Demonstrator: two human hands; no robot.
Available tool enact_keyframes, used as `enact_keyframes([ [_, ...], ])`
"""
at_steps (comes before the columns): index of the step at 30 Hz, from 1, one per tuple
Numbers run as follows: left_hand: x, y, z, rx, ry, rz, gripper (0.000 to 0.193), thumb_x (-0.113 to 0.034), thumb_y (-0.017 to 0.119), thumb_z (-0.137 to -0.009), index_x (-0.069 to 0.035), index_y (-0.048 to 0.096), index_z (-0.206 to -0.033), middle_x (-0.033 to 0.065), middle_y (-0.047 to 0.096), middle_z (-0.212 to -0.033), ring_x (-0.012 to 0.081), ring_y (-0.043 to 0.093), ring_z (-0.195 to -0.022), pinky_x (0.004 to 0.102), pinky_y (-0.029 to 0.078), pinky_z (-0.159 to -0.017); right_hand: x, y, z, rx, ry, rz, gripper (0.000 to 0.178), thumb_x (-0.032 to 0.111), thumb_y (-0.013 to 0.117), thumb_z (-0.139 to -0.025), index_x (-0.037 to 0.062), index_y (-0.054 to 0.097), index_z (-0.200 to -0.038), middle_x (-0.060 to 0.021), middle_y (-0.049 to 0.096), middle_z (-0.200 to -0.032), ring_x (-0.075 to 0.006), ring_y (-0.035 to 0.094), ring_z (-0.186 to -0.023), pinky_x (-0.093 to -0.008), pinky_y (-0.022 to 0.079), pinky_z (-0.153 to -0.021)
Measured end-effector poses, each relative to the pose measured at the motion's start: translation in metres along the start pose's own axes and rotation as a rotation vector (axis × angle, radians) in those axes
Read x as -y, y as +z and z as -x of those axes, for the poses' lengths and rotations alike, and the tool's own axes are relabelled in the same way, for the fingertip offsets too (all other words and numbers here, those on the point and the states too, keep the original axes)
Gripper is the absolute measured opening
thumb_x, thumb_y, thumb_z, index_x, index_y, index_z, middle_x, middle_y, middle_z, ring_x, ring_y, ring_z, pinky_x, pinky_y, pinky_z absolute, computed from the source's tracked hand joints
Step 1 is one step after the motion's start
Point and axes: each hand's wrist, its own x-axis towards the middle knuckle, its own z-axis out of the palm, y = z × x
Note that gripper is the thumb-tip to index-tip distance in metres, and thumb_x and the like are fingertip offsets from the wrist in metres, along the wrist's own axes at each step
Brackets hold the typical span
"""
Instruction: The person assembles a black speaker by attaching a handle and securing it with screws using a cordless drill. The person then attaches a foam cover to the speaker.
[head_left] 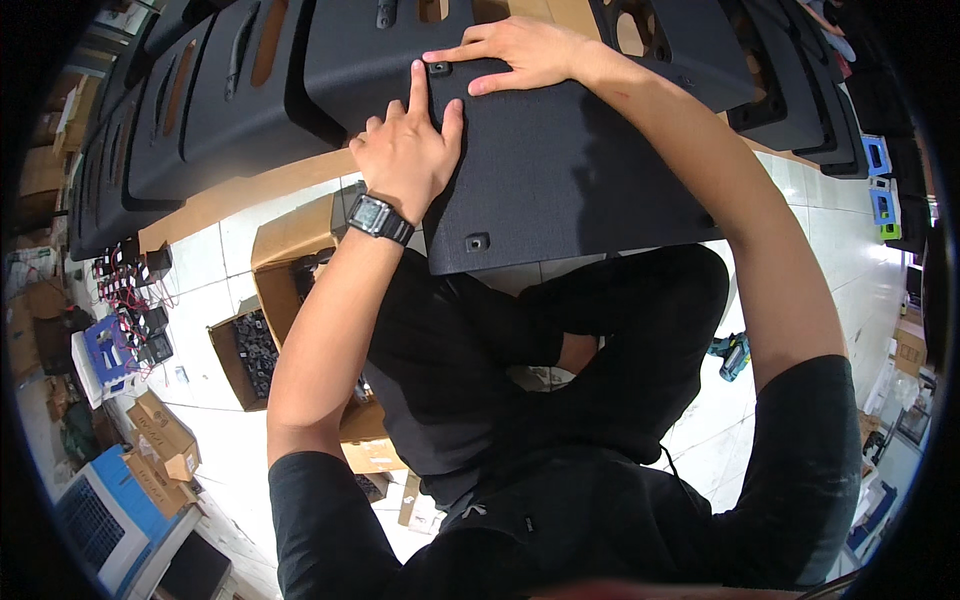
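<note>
Across my crossed legs lies a black textured speaker cabinet [560,190], its broad flat panel facing me. At its far left corner sits a small square black fitting [440,69] with a hole in its middle. My right hand [525,55] rests over the far edge, its index fingertip at this fitting and its thumb apart on the panel. From the left, my left hand [408,150], with a watch on the wrist, lies along the side edge. Its index finger stretches toward the same fitting, thumb spread. A second square fitting [478,242] sits in the near left corner.
More black cabinets [220,110] stand in rows beyond and at the right. Left of my legs are open cardboard boxes [300,240], one with small dark parts [256,350]. A teal power tool [733,357] lies on the floor at right. Black blocks with red wires [135,300] lie far left.
</note>
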Motion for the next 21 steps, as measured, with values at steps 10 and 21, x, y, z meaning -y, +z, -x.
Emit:
enact_keyframes([
  [10,-0.009,-0.006,-0.005,0.037,-0.006,-0.048,0.074,-0.061,0.043,-0.105,-0.019,0.038,-0.166,0.0189,0.075,-0.109,0.0418,0.075,-0.097,0.0562,0.059,-0.079,-0.005,0.002,0.0,-0.013,-0.015,0.044,0.061,0.067,0.047,-0.105,0.0437,0.042,-0.162,-0.0136,0.066,-0.096,-0.035,0.067,-0.093,-0.0492,0.055,-0.091],
  [21,-0.009,0.008,-0.006,-0.011,-0.044,0.1,0.079,-0.06,0.047,-0.102,-0.018,0.036,-0.167,0.0187,0.072,-0.102,0.0381,0.076,-0.089,0.0483,0.061,-0.067,-0.009,0.002,0.0,0.0,-0.073,0.0,0.069,0.067,0.047,-0.105,0.0343,0.039,-0.166,-0.0174,0.062,-0.092,-0.0373,0.059,-0.081,-0.0506,0.05,-0.083],
])
